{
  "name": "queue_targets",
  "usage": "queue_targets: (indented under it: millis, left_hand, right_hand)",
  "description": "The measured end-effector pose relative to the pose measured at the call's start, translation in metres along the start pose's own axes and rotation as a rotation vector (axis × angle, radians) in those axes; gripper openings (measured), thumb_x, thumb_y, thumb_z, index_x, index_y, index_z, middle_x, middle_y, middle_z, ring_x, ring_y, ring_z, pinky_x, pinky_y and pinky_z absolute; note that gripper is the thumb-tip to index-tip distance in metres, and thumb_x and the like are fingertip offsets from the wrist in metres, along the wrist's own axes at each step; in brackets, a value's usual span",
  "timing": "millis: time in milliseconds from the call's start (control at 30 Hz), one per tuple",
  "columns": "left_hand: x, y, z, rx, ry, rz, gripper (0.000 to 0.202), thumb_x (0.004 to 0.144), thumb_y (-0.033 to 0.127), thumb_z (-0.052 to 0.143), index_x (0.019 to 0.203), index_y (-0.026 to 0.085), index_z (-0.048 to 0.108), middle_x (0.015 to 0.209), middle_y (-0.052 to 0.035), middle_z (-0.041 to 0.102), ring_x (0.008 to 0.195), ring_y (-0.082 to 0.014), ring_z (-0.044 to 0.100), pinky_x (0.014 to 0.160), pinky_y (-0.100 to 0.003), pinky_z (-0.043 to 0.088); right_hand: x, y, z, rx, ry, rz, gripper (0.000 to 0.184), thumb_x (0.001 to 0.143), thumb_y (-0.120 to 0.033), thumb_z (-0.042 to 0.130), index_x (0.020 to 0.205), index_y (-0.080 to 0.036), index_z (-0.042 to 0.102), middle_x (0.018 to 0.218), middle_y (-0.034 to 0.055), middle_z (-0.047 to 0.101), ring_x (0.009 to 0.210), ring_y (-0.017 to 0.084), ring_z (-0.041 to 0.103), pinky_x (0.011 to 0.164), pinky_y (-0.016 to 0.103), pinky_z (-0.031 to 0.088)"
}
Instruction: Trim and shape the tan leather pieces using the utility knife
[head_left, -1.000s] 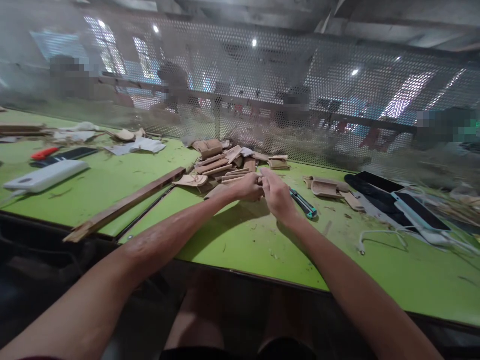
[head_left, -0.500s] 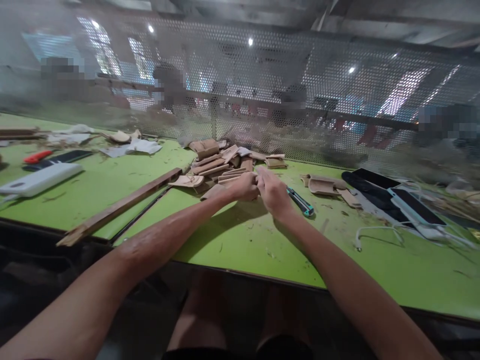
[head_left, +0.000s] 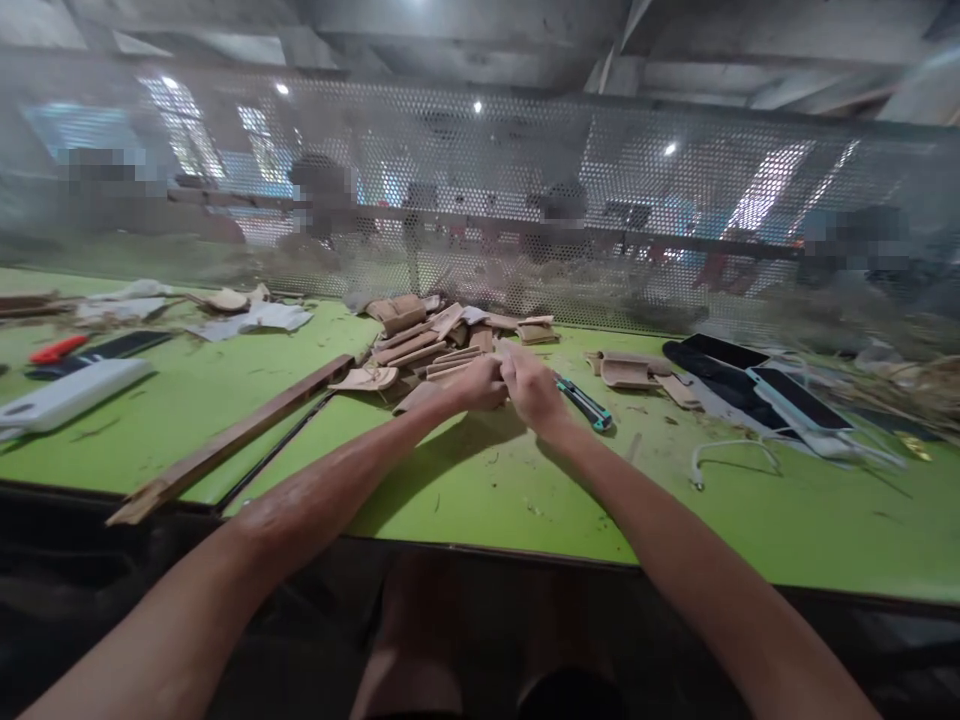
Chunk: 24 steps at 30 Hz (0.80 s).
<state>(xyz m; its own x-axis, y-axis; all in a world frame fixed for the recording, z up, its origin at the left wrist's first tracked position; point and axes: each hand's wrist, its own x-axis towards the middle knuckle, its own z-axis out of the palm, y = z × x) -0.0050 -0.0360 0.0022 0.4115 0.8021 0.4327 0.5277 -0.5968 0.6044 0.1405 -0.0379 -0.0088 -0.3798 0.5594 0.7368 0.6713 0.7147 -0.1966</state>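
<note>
My left hand and my right hand meet in front of me, fingers curled and touching, just above the green table. Both are closed, and whatever they grip is hidden by the fingers. Right behind them lies a heap of curved, light-brown, bark-like pieces. Close to my right hand, a teal and black utility knife rests on the table. A few more curved brown pieces lie farther right.
A long wooden strip lies slantwise at left, beside a white power bank-like block and a red-handled tool. Phones and a white cable are at right. A perforated metal screen stands behind, with people beyond it.
The whole view has shifted slightly, so the table and its things appear a little lower and farther left. My hands stay together in nearly the same pose.
</note>
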Motion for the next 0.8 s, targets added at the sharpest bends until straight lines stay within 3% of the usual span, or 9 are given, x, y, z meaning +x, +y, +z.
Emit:
queue_targets:
  millis: [67, 200, 333, 467, 600, 700, 800]
  left_hand:
    - [-0.0003, -0.0026, 0.0003, -0.013, 0.039, -0.008, 0.007, 0.073, 0.013, 0.056, 0.070, 0.012, 0.062, 0.068, -0.0026, 0.064, 0.061, -0.0117, 0.049, 0.056, -0.023, 0.038]
    - [-0.0015, -0.0034, 0.0007, -0.059, -0.030, -0.019, 0.008, 0.073, 0.016, 0.056, 0.073, 0.012, 0.063, 0.066, -0.0007, 0.063, 0.057, -0.0111, 0.050, 0.054, -0.022, 0.037]
    - [-0.0014, -0.0032, 0.0002, -0.008, 0.040, -0.075, 0.009, 0.072, 0.018, 0.057, 0.064, 0.014, 0.058, 0.062, -0.0013, 0.062, 0.057, -0.0110, 0.049, 0.052, -0.022, 0.035]
    - [-0.0008, -0.0059, -0.0011, -0.080, -0.022, -0.089, 0.009, 0.072, 0.021, 0.058, 0.067, 0.014, 0.060, 0.062, -0.0002, 0.062, 0.055, -0.0105, 0.050, 0.052, -0.022, 0.037]
    - [-0.0007, -0.0089, -0.0017, -0.083, 0.028, -0.066, 0.011, 0.072, 0.022, 0.056, 0.065, 0.014, 0.058, 0.061, -0.0001, 0.060, 0.055, -0.0100, 0.049, 0.051, -0.021, 0.035]
    - [-0.0010, -0.0088, -0.0011, -0.090, -0.020, -0.041, 0.011, 0.072, 0.023, 0.056, 0.068, 0.013, 0.060, 0.061, -0.0004, 0.061, 0.053, -0.0100, 0.050, 0.049, -0.021, 0.035]
    - [-0.0003, -0.0083, -0.0007, -0.072, 0.007, -0.050, 0.011, 0.071, 0.022, 0.056, 0.063, 0.014, 0.057, 0.059, -0.0005, 0.060, 0.053, -0.0102, 0.049, 0.048, -0.021, 0.034]
  right_hand:
    - [0.0000, 0.0006, 0.0010, 0.034, 0.005, -0.054, 0.048, 0.104, -0.029, 0.032, 0.138, -0.016, 0.063, 0.128, 0.0138, 0.071, 0.126, 0.025, 0.063, 0.115, 0.046, 0.046]
    - [-0.0008, 0.0027, 0.0014, 0.069, 0.013, -0.020, 0.050, 0.104, -0.029, 0.028, 0.141, -0.018, 0.061, 0.127, 0.0128, 0.072, 0.129, 0.025, 0.061, 0.115, 0.048, 0.046]
    - [-0.0009, 0.0038, 0.0017, 0.069, 0.002, -0.062, 0.050, 0.104, -0.032, 0.030, 0.138, -0.014, 0.063, 0.133, 0.0147, 0.068, 0.134, 0.026, 0.057, 0.118, 0.047, 0.042]
    - [0.0016, 0.0057, 0.0039, 0.066, 0.024, -0.009, 0.050, 0.105, -0.033, 0.029, 0.135, -0.017, 0.065, 0.123, 0.0136, 0.073, 0.126, 0.025, 0.063, 0.113, 0.045, 0.047]
    - [0.0020, 0.0065, 0.0045, 0.059, 0.021, -0.056, 0.050, 0.104, -0.035, 0.030, 0.131, -0.015, 0.067, 0.119, 0.0140, 0.074, 0.120, 0.026, 0.065, 0.112, 0.046, 0.047]
    - [0.0012, 0.0065, 0.0031, 0.031, 0.034, -0.008, 0.053, 0.105, -0.035, 0.026, 0.122, -0.013, 0.071, 0.110, 0.0154, 0.076, 0.109, 0.027, 0.069, 0.104, 0.044, 0.052]
    - [0.0005, 0.0054, 0.0025, 0.023, 0.038, -0.026, 0.051, 0.105, -0.036, 0.027, 0.126, -0.014, 0.069, 0.113, 0.0151, 0.075, 0.113, 0.027, 0.068, 0.107, 0.045, 0.049]
